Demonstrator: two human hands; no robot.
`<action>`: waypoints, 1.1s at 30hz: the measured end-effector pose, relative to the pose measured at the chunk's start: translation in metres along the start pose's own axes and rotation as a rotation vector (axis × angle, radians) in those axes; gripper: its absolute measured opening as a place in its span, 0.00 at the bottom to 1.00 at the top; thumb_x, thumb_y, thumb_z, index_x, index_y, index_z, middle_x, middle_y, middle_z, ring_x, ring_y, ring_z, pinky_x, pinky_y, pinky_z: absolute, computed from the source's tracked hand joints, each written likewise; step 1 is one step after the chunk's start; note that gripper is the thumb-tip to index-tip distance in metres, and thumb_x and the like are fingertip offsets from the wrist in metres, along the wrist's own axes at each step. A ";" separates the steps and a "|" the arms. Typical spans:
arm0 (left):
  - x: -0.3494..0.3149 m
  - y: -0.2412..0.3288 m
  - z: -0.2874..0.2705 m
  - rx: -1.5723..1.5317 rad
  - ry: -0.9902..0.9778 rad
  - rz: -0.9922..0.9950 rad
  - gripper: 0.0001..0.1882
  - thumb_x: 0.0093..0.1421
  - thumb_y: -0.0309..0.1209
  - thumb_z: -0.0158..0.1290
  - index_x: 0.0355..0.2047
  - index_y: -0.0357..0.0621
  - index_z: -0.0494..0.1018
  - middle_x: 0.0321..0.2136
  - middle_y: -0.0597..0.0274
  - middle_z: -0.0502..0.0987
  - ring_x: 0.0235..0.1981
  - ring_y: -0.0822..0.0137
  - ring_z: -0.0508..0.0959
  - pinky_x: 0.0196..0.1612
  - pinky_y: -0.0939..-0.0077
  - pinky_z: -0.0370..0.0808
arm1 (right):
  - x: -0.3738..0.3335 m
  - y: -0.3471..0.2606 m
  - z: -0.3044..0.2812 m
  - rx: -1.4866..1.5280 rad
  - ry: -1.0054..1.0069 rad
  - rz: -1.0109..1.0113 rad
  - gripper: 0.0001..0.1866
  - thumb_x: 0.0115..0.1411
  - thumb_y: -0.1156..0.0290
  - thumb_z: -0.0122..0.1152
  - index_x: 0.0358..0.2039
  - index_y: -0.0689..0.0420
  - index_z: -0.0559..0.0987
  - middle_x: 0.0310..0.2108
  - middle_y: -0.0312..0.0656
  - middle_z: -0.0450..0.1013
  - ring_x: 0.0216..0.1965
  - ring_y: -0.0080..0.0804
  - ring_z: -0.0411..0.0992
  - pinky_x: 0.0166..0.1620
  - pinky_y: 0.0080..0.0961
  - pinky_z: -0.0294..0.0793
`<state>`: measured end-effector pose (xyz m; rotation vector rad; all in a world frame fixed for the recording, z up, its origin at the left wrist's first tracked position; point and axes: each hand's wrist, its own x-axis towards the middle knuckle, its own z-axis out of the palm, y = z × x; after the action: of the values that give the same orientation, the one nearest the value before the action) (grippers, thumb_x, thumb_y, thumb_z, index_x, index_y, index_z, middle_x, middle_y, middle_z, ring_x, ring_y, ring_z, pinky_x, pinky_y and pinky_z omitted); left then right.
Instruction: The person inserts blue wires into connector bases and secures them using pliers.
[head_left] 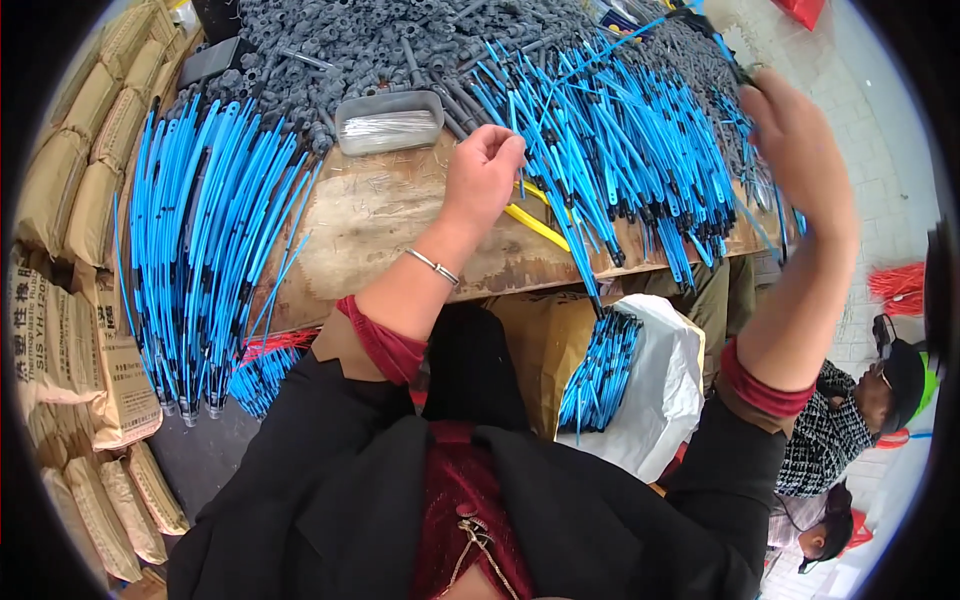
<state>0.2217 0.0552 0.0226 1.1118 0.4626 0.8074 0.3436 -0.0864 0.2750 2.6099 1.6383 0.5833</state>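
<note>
My left hand [482,175] is over the middle of the wooden table, fingertips pinched together. Whatever it may hold is too small to make out. Just in front of it lies a clear plastic box [388,124] of thin silvery pins. A tool with yellow handles [537,226] lies beside that hand, partly under blue sticks. Raised at the right, my right hand [800,145] has its fingers closed round the end of a blue stick with black parts [728,50]. A large heap of similar blue sticks [640,150] lies between my hands.
Grey plastic fittings [350,45] are piled along the table's far side. Another bundle of blue sticks [200,240] hangs over the left edge. More sticks fill an open sack [655,400] by my lap. Paper sacks [110,200] are stacked left; two people [850,410] are at the right.
</note>
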 end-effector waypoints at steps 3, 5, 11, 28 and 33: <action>-0.004 0.012 -0.005 -0.129 0.024 -0.093 0.07 0.57 0.31 0.51 0.32 0.40 0.71 0.25 0.60 0.75 0.25 0.72 0.74 0.29 0.79 0.72 | -0.032 -0.006 0.001 0.901 -0.100 0.085 0.12 0.61 0.63 0.47 0.32 0.61 0.70 0.19 0.36 0.67 0.21 0.24 0.67 0.26 0.18 0.66; -0.008 0.027 -0.015 -0.596 -0.216 -0.275 0.07 0.58 0.32 0.50 0.33 0.41 0.70 0.28 0.56 0.76 0.27 0.68 0.76 0.29 0.79 0.73 | -0.054 -0.041 0.031 1.211 -0.196 0.152 0.13 0.62 0.62 0.47 0.34 0.60 0.71 0.20 0.35 0.68 0.19 0.19 0.65 0.22 0.16 0.64; -0.041 0.064 -0.021 -0.904 -0.504 -0.153 0.09 0.61 0.34 0.46 0.37 0.42 0.70 0.29 0.52 0.77 0.31 0.64 0.79 0.28 0.77 0.74 | -0.078 -0.099 0.109 0.960 -0.373 0.074 0.10 0.61 0.68 0.49 0.30 0.63 0.72 0.19 0.38 0.69 0.20 0.22 0.68 0.24 0.20 0.65; -0.037 0.033 -0.068 -0.865 -0.474 -0.200 0.08 0.61 0.27 0.43 0.39 0.43 0.69 0.24 0.52 0.77 0.16 0.69 0.72 0.18 0.79 0.67 | 0.082 -0.102 0.187 0.167 -0.108 0.228 0.20 0.56 0.53 0.49 0.34 0.59 0.76 0.35 0.54 0.73 0.38 0.53 0.72 0.42 0.43 0.72; -0.035 0.029 -0.073 -0.820 -0.391 -0.215 0.08 0.61 0.29 0.43 0.38 0.42 0.69 0.28 0.49 0.78 0.26 0.62 0.78 0.26 0.73 0.74 | 0.042 -0.084 0.090 0.183 0.348 0.013 0.14 0.60 0.61 0.44 0.30 0.56 0.74 0.30 0.53 0.73 0.33 0.55 0.71 0.38 0.46 0.70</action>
<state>0.1389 0.0790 0.0187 0.4191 -0.0927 0.4888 0.3153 0.0051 0.1869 2.7720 1.8457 0.9809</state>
